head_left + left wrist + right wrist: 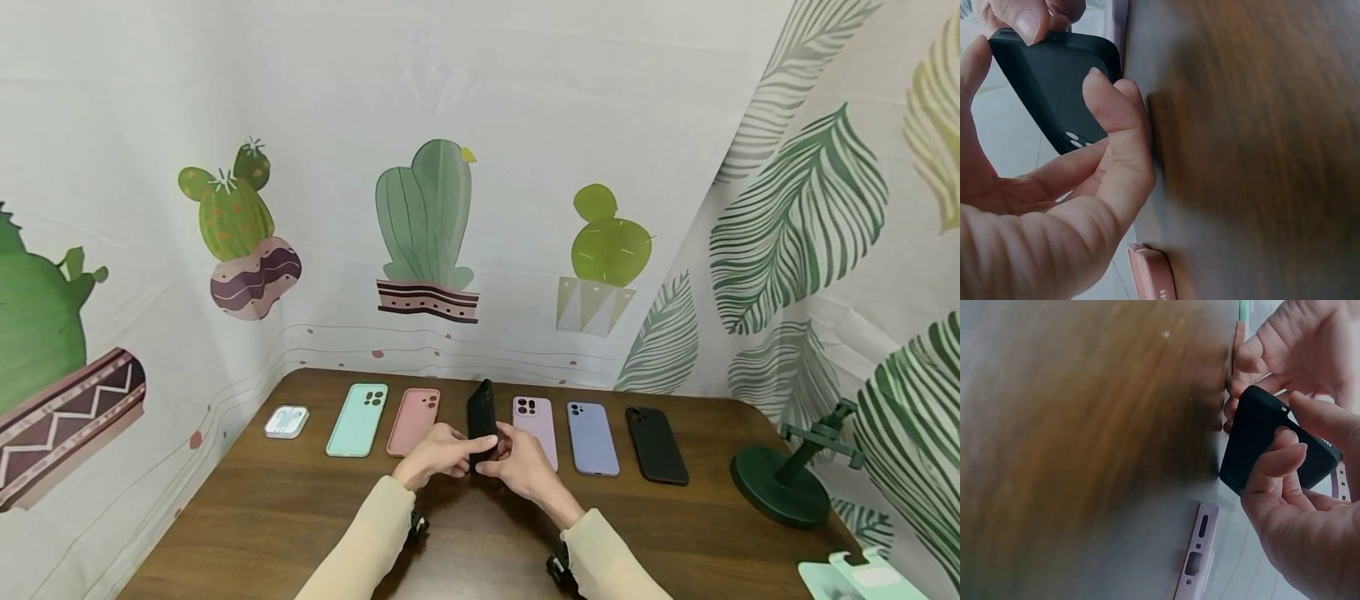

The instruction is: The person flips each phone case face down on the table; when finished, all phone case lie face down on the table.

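Observation:
A black phone case (480,417) is tilted up on edge above the table, between both hands. My left hand (441,451) grips its left side near the lower end, thumb across it. My right hand (522,461) holds the right side at the same end. In the left wrist view, the hollow inner face of the case (1054,81) and its camera cutouts show between the fingers of the left hand (1079,212). In the right wrist view, fingers of the right hand (1304,494) lie against the dark case (1254,434).
Flanking the hands are a mint case (356,425), a pink case (412,417), a lilac case (542,429), a blue case (594,442) and another black case (657,446). Boxed earphones (287,422) lie far left. Right: a green stand (791,492) and a mint holder (855,577).

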### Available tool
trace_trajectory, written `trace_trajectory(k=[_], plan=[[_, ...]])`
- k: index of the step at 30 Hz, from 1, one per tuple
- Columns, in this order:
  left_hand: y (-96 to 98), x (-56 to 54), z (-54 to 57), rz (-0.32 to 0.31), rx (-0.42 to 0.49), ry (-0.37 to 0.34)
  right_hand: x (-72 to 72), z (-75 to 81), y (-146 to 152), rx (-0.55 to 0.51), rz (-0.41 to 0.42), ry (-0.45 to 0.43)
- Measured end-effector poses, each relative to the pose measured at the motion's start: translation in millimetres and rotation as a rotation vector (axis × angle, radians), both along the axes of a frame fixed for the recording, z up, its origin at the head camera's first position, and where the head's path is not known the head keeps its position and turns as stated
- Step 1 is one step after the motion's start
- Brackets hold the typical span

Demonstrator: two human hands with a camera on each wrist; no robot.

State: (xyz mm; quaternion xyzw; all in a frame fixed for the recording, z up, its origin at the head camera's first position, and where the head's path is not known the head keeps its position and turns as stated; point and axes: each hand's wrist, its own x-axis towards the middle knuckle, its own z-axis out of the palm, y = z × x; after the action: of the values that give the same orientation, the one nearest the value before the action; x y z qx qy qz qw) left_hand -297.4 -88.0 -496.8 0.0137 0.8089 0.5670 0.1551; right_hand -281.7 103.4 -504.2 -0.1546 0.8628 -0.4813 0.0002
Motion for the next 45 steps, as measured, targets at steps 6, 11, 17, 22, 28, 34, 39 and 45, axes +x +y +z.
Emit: trace_trajectory(k=[6, 11, 17, 22, 28, 34, 39, 45], plan=[[-4.0, -1.2, -1.4, -0.034, 0.127, -0.05, -1.4, -4.5, 1, -0.069, 0.042, -0.065], [-7.9, -3.6, -1.5, -0.095, 0.243, -0.089, 0.5, -4.2, 0, -0.143, 0.064, -0.171], [-11.8, -4.9, -0.6, -0.121, 0.368, -0.134, 1.7, -3.2, -1, -0.183, 0.06, -0.241], [-15.4, -5.6, -2.8, -0.14, 0.504, -0.188, 1.0, -2.7, -1, -0.251, 0.066, -0.288], [-20.2, -5.8, -4.9, -0.174, 0.57, -0.216, 2.5, -1.0, -1, -0.304, 0.071, -0.318], [-23.9, -5.5, -5.3, -0.142, 0.534, -0.189, 4.3, -0.2, 0, -0.301, 0.088, -0.345], [-24.1, -5.5, -4.2, -0.133, 0.442, -0.194, 6.0, -0.4, 1, -0.298, 0.091, -0.32], [-19.5, -1.7, -1.0, -0.062, 0.263, -0.161, 5.7, -1.9, 0, -0.251, 0.039, -0.241]])
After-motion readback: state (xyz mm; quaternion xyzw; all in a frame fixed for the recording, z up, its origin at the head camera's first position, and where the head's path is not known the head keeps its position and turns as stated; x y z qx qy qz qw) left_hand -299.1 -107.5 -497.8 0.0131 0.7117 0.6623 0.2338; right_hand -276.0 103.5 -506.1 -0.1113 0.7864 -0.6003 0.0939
